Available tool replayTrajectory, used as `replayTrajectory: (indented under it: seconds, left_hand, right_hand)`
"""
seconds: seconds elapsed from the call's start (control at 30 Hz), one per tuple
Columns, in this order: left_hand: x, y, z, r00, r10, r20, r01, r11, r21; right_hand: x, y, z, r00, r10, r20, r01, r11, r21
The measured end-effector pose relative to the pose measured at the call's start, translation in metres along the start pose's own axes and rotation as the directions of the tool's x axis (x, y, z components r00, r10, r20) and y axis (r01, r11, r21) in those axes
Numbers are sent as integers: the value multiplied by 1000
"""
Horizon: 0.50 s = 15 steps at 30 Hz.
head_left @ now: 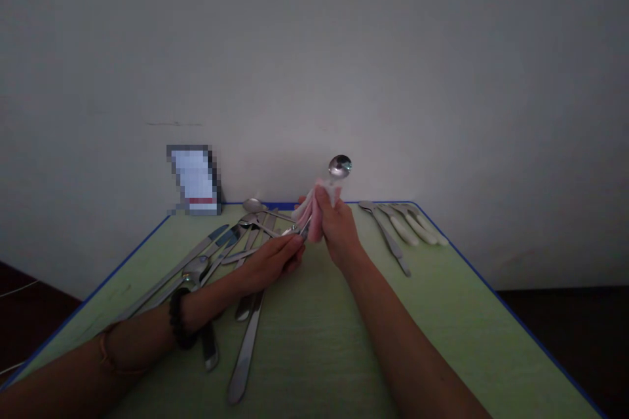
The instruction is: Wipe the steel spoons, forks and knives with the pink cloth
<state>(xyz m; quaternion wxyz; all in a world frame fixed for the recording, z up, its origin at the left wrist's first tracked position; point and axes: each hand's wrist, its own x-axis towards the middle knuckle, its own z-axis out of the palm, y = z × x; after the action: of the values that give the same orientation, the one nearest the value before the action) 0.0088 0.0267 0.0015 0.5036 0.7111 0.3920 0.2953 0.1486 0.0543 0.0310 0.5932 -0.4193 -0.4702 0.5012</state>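
Note:
A shiny metal spoon (340, 167) is held up in front of me, its bowl at the top and its lower end toward the left. My left hand (275, 258) grips it by the handle. Around its middle my right hand (339, 226) closes a pink and white cloth (317, 213). The cloth hides part of the handle. Just left of and behind my left hand lies a loose pile of cutlery, with a spoon (253, 205) and a long-handled piece (246, 360) among it.
On the table's (319, 353) right side lie a metal spoon (388, 239) and several pieces with pale handles (417, 226). A blurred, lit phone-like screen (195, 180) stands at the back left, near the wall (314, 65).

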Motion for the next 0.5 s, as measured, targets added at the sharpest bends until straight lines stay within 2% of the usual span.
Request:
replayTrajectory:
  seconds: [0.07,0.13,0.2,0.27,0.37,0.5]
  left_hand:
    - [0,1,0,1000,-10,-16,10,1000,-20]
    - [0,-1,0,999,-25,-23,23,998,-61]
    - [1,-4,0,999,-31,-32,26,991,-134]
    - [3,-9,-1,998,-26,-62,10,968,-249]
    - [7,-16,-2,988,-6,-152,-61,900,-432]
    - [11,-21,-3,977,-9,-212,-107,842,-529]
  right_hand:
    - [2,-6,-6,997,-77,19,78,988,-136]
    - [3,-14,-15,983,-164,78,180,934,-307]
    - [5,-21,-25,958,-215,188,280,838,-468]
    - [6,-26,-34,938,-242,249,346,710,-613]
    - [6,-29,-44,916,-200,348,399,536,-744]
    - [5,-32,-47,871,-20,491,474,302,-827]
